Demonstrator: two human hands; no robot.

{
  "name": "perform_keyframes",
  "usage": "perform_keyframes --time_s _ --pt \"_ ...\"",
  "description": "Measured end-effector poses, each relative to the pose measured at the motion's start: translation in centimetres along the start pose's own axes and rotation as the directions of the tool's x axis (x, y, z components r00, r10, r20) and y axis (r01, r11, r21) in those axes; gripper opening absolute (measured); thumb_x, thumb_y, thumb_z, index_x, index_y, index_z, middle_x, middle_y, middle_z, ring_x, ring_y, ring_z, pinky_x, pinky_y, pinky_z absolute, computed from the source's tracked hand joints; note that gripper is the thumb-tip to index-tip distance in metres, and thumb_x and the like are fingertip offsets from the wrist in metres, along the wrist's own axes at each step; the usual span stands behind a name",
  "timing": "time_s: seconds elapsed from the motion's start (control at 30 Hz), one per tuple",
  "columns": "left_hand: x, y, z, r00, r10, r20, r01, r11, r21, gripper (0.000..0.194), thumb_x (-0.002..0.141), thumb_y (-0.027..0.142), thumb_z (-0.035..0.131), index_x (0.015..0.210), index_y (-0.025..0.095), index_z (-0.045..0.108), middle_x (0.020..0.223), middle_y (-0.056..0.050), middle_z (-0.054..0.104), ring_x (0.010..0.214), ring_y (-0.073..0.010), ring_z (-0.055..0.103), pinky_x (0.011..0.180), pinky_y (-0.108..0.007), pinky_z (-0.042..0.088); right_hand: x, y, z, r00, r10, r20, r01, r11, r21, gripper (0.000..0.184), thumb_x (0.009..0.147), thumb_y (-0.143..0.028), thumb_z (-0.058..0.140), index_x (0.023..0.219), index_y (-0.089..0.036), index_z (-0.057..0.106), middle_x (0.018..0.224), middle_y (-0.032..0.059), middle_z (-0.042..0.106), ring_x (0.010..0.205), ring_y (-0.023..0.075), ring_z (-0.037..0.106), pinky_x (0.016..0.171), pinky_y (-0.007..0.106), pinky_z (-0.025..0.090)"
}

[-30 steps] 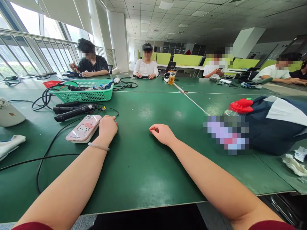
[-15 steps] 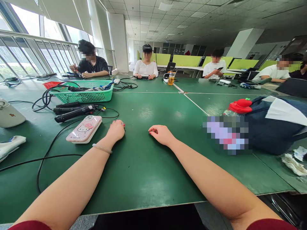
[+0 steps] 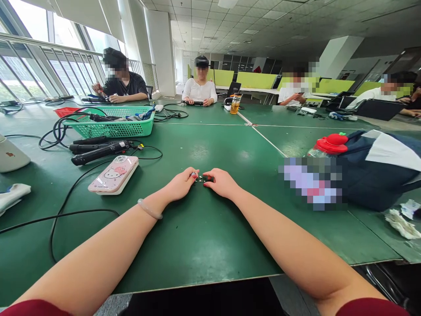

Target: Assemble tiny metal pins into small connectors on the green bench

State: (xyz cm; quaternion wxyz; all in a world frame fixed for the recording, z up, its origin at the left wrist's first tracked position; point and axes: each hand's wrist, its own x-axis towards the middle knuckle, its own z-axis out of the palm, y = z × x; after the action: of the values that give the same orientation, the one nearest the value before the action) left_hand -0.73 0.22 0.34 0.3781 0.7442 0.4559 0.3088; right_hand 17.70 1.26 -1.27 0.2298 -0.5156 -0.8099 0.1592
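Observation:
My left hand (image 3: 182, 183), with a pale bracelet on its wrist, is closed, thumb and forefinger pinching a tiny bluish, shiny piece (image 3: 194, 175). Facing it at the middle of the green table (image 3: 197, 237), my right hand (image 3: 222, 183) pinches a small dark piece with silvery metal bits (image 3: 201, 179). The two pieces are very near each other; whether they touch I cannot tell. Both are too small to name, and my fingers partly cover them. Left of my left hand lies a pink phone (image 3: 114, 174) in a cartoon-cat case.
Black handheld devices (image 3: 100, 151) with cables and a green basket (image 3: 115, 128) stand at the left. On the right are a red-lidded bottle (image 3: 332, 144) and a dark blue bag (image 3: 371, 184). A drink cup (image 3: 235, 105) stands farther back, and several people sit around the table.
My left hand has moved right, from beside the phone to my right hand, bringing a tiny bluish piece. My right hand has barely moved; the dark piece at its fingertips now shows.

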Motion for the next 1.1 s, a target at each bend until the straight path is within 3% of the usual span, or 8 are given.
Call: perform_keyframes --time_s 0.13,0.3,0.43,0.57,0.8,0.9,1.0,1.1 --pt "-0.2 0.4 0.3 0.998 0.055 0.032 -0.051 0.993 -0.106 0.021 0.085 0.040 0.039 0.084 0.021 0.048 0.123 -0.009 0.055 0.116 -0.0180 0.048 0.097 -0.034 0.035 0.0 -0.2 0.0 1.000 -0.008 0.027 0.009 0.998 -0.060 0.027 0.077 -0.031 0.062 0.103 -0.023 0.064 0.085 0.0022 0.055 0.074 0.0125 0.052 0.068 0.024 0.041" --pt "-0.2 0.5 -0.2 0.999 0.006 -0.053 -0.002 0.996 0.086 0.019 0.086 0.036 0.037 0.079 0.021 0.047 0.127 -0.010 0.052 0.116 -0.0211 0.048 0.096 -0.037 0.034 -0.3 -0.3 0.3 0.999 -0.026 0.035 0.030 0.992 -0.122 0.038 0.081 -0.039 0.056 0.116 -0.024 0.058 0.102 0.0050 0.054 0.082 0.0145 0.055 0.073 0.025 0.042" --pt "-0.2 0.1 -0.3 1.000 -0.005 0.003 0.004 0.988 0.155 0.020 0.085 0.039 0.037 0.080 0.022 0.047 0.127 -0.009 0.053 0.116 -0.0227 0.048 0.095 -0.038 0.036 -0.5 -0.5 0.1 0.998 -0.045 0.049 0.049 0.995 -0.084 0.027 0.080 -0.035 0.057 0.104 -0.025 0.064 0.097 0.0032 0.056 0.081 0.0136 0.055 0.073 0.025 0.042" --pt "0.0 -0.7 -0.1 0.999 0.021 0.036 -0.021 1.000 0.001 0.026 0.086 0.043 0.035 0.084 0.021 0.047 0.128 -0.008 0.051 0.111 -0.0202 0.052 0.095 -0.038 0.037 -0.7 -0.7 -0.3 0.997 -0.066 0.031 0.067 0.997 -0.027 0.019 0.078 -0.030 0.060 0.095 -0.023 0.066 0.090 0.0017 0.058 0.080 0.0124 0.054 0.073 0.024 0.041" --pt "0.7 -1.4 0.0 0.999 0.016 -0.034 -0.018 0.998 -0.061 0.026 0.085 0.041 0.037 0.092 0.019 0.050 0.124 -0.010 0.053 0.108 -0.0188 0.052 0.094 -0.037 0.038 -0.4 -1.6 0.4 0.993 -0.114 0.002 0.114 0.991 -0.070 0.022 0.080 -0.033 0.059 0.100 -0.024 0.064 0.092 0.0021 0.057 0.080 0.0124 0.055 0.072 0.024 0.041" --pt "0.7 -1.2 -0.2 0.996 0.016 -0.089 -0.014 1.000 0.019 0.029 0.085 0.040 0.038 0.095 0.019 0.054 0.114 -0.007 0.059 0.097 -0.0177 0.055 0.087 -0.034 0.042 -0.3 -1.8 0.6 0.988 -0.152 0.032 0.154 0.983 -0.097 0.014 0.082 -0.027 0.056 0.089 -0.023 0.068 0.090 0.0025 0.059 0.080 0.0125 0.055 0.074 0.024 0.041" --pt "0.6 -0.8 -0.6 0.987 0.038 -0.154 -0.012 0.986 0.165 0.031 0.083 0.037 0.040 0.099 0.020 0.060 0.101 -0.005 0.061 0.087 -0.0172 0.055 0.080 -0.032 0.043 -0.4 -1.6 0.3 0.991 -0.134 -0.006 0.134 0.990 -0.039 0.012 0.080 -0.021 0.056 0.080 -0.021 0.068 0.084 0.0020 0.061 0.078 0.0125 0.055 0.073 0.024 0.041" --pt "0.5 -0.4 -0.9 0.977 0.027 -0.210 0.013 0.982 0.187 0.030 0.081 0.035 0.045 0.100 0.022 0.064 0.092 -0.004 0.062 0.078 -0.0159 0.053 0.074 -0.030 0.043 -0.5 -1.2 0.0 0.998 -0.025 -0.062 0.035 0.987 0.159 0.011 0.078 -0.020 0.055 0.077 -0.020 0.066 0.077 -0.0003 0.063 0.070 0.0112 0.055 0.069 0.024 0.042"
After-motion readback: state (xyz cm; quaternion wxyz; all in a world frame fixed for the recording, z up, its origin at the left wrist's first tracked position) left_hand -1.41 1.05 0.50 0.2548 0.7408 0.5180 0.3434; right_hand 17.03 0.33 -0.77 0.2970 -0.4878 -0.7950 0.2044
